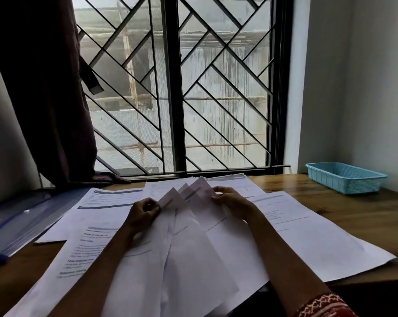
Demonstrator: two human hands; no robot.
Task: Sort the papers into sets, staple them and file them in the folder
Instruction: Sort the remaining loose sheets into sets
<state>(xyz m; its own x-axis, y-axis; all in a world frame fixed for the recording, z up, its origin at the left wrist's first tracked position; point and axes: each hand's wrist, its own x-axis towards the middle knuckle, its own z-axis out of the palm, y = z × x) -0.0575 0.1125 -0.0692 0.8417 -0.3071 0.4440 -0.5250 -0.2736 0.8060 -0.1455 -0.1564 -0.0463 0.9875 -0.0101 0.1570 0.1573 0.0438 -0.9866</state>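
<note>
Curled fingers of both hands pinch a fan of papers at its far corners, the left hand on the near-left sheets and the right hand on the right ones. More printed sheets lie spread under them across the wooden table. A blue folder lies at the left, a blue basket stands far right.

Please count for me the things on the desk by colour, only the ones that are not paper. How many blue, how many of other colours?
Blue: 2, the plastic folder at the left and the basket at the right.
Other colours: 0 visible.
Total: 2.
</note>
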